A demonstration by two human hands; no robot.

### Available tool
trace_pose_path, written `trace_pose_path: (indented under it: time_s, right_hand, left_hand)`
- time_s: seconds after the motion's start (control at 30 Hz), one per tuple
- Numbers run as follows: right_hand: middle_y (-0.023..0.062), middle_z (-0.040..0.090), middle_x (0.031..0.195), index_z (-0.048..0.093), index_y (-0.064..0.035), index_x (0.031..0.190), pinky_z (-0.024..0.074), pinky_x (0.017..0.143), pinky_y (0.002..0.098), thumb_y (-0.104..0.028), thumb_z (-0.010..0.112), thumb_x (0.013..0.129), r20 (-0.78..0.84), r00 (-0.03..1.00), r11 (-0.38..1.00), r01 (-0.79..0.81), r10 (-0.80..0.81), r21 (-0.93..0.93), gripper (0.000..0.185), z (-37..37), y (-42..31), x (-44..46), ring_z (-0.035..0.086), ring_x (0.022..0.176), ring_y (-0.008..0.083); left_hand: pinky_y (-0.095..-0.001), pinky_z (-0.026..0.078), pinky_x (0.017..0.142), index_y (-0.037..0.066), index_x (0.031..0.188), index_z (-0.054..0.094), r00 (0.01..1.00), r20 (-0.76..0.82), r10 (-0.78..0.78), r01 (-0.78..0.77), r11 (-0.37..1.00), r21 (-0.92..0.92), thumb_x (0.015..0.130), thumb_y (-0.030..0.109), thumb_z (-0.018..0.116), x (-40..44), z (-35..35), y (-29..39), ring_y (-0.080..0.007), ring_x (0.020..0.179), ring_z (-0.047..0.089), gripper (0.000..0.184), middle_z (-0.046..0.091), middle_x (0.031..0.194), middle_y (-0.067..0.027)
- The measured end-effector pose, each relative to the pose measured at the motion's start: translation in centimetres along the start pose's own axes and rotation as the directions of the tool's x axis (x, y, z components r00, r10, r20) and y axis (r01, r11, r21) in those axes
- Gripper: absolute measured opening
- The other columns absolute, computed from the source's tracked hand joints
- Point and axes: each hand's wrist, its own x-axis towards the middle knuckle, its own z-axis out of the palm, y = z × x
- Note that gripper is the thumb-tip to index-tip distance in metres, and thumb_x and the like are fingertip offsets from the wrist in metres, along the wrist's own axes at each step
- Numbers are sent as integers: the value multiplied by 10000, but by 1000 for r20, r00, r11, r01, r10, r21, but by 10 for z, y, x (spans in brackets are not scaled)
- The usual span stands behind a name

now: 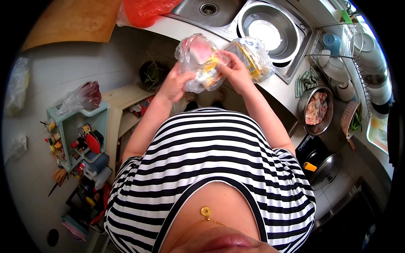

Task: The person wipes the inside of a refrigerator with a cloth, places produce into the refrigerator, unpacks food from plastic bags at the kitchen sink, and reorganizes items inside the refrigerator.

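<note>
A crumpled clear plastic bag (198, 80) with pink, yellow and red contents is held up between my two hands at the top middle. My left hand (173, 85) grips its lower left side, the thumb lying over the plastic. My right hand (234, 71) has its fingers pinched on the bag's right edge. Just right of it, a second plastic bag (258, 57) with a yellow printed pack inside rests on the counter edge by the sink.
A steel basin (291, 39) sits in the sink (185, 13). A red bag (145, 12) lies on the counter. At the right are a bowl of raw meat (328, 119), a dish rack (358, 55) and a checked cloth (306, 82). A teal shelf (63, 130) stands left.
</note>
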Motion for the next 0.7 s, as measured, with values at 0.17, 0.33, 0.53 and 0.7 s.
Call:
trace_pose_path:
  time_s: [0.17,0.33,0.53,0.7]
  right_hand:
    - [48,595,973,470,-38,1216,463,701,204,-67,611,810,-69,997,995,27,-20,100,431,-17,-3,5,566,805,80]
    - [44,592,979,468,-36,1208,494,700,236,-81,587,844,-34,995,972,-87,97,220,385,-3,-6,7,584,820,93]
    - [81,573,1086,412,-31,1286,472,816,320,-252,595,859,140,958,960,-264,250,89,514,7,11,17,569,971,160]
    - [159,499,1252,366,-22,1328,327,1004,349,-338,631,819,37,968,932,250,-249,-263,656,45,-27,6,466,1162,224]
  left_hand:
    - [-205,466,592,17,1247,410,979,-176,103,-52,960,274,832,57,598,-12,-33,50,-92,749,575,457,622,925,-91]
    - [-259,493,679,108,1340,317,939,-10,344,-344,938,-31,853,-20,481,-31,-51,108,-119,816,572,530,523,1189,-151]
    - [-264,497,708,86,1349,317,884,89,459,-453,888,-81,830,-27,477,-40,-22,127,-146,826,590,555,383,1352,-166]
    - [-286,500,763,55,1352,320,926,239,293,-285,956,-67,813,-20,489,-26,-5,101,-185,926,599,569,417,1337,-122]
